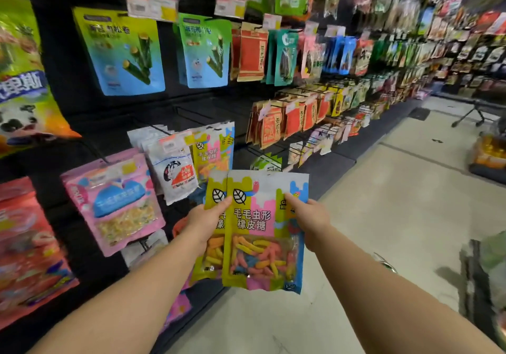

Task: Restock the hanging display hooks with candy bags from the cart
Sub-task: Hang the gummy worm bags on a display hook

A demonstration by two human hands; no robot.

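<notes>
Two candy bags (264,230) are in our hands, held upright in front of the display wall, one tucked behind the other so that only its left edge shows. Our left hand (208,221) grips the pair at the left edge, thumb laid across the front near the leaf logo, fingers hidden behind. Our right hand (310,218) pinches the front bag at its right edge, thumb on the print.

What matters next is where the matching stock hangs. A bag with the same pattern (216,148) sits on a hook just above and slightly left of what we hold, beside a white bag (176,167) and a pink bag (117,203) further left. So the target lies up and to the left, away from us toward the black panel (82,112). The bags' long axis runs top to bottom, with the hang holes at the top edge nearest that row, though we cannot make out the holes themselves or the hook's tip.

We judge the left hand the nearer one to that hook; the right would likely steady the bag while its top is lifted and threaded on. The cart (482,279) shows blurred at the lower right, behind our right forearm.
</notes>
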